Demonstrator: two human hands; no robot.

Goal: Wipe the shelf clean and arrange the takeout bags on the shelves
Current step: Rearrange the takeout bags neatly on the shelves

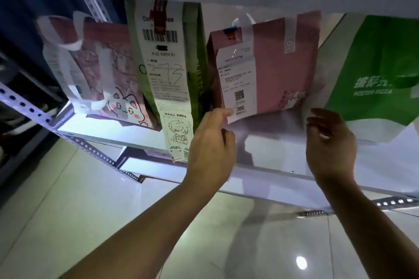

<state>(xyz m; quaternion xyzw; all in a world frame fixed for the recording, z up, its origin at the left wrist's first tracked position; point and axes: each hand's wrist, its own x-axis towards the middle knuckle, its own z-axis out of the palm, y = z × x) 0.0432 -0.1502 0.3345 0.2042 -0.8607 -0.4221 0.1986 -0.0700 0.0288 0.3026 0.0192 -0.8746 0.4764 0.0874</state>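
Two bare forearms and hands of one person

The left hand (210, 142) and the right hand (330, 145) wear nothing: no glove, ring, watch or bracelet shows. Both forearms are uncovered from wrist to the lower edge of the frame, with no sleeve in view. The fingernails look short and plain.

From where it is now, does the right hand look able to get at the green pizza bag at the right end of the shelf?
Probably yes. The right hand hovers open just left of the green pizza bag, with only bare white shelf showing between them; the plain pink paper bag stands further left, out of the way.
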